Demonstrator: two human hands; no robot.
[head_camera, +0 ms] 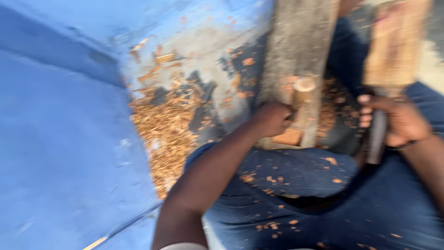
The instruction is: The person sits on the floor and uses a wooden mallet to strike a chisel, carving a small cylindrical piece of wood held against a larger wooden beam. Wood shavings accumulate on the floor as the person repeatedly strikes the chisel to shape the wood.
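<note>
Down in front of me, my left hand (272, 118) is closed in a fist around a short wooden handle (301, 92), whose round pale end stands out above my knuckles. It looks like the handle of a chisel, but the blade is hidden, so I cannot tell for sure. The handle sits against a grey, weathered plank (296, 51) that runs away from me, between my knees. Just under my left hand, a small reddish wooden block (288, 137) lies touching the near end of the plank.

My right hand (398, 121) is wrapped tight around the dark grip of a wooden mallet (395, 44). The fingers are curled fully around the grip, and the wide, flat, pale head of the mallet is raised above the hand, to the right of the plank. The mallet is blurred, so its details are not clear.

I am sitting, and my blue jeans (296, 185) are sprinkled with small orange chips. A bigger heap of wood shavings (166, 134) lies on the grey floor (203, 51) to the left of the plank. On the far left there is a blue painted surface (60, 139), well apart from both hands.
</note>
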